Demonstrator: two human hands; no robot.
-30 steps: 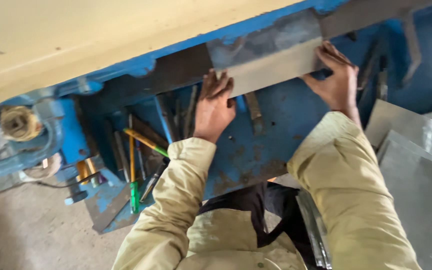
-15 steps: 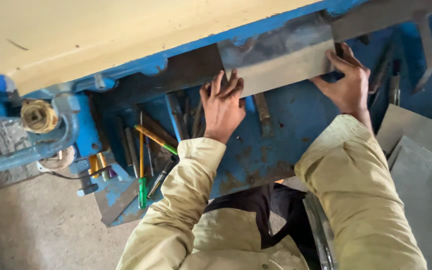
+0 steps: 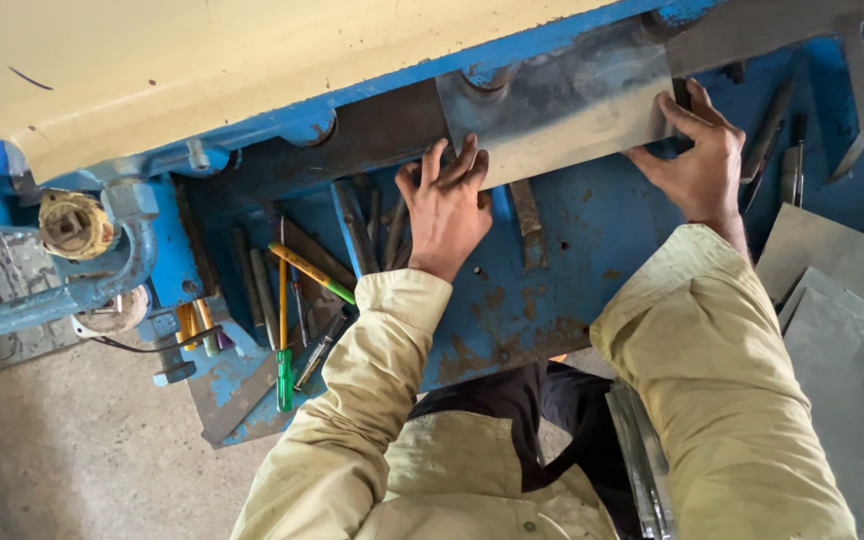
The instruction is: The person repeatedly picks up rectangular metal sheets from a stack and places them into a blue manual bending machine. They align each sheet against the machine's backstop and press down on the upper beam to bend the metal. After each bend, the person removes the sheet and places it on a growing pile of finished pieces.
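Both hands press a flat grey metal sheet point(image 3: 562, 115) against the blue bench point(image 3: 592, 240) of a machine, its far edge tucked under the cream and blue machine body point(image 3: 252, 70). The left hand point(image 3: 447, 205) lies palm down with fingers spread on the sheet's near left corner, its grip open and flat. The right hand point(image 3: 697, 160) holds the sheet's right edge, fingers on top and thumb along the side, clamped lightly on it.

Left of the left hand, a clutter of tools lies on the bench: a yellow and green pencil-like marker point(image 3: 312, 272), a green-handled screwdriver point(image 3: 283, 335) and several dark metal bars point(image 3: 357, 225). A short rusty bar point(image 3: 526, 208) lies between the hands. Further left is a grey pipe point(image 3: 72, 290) with a round brass fitting point(image 3: 74, 225). More grey metal sheets point(image 3: 842, 320) are stacked at the right, beside the right sleeve.
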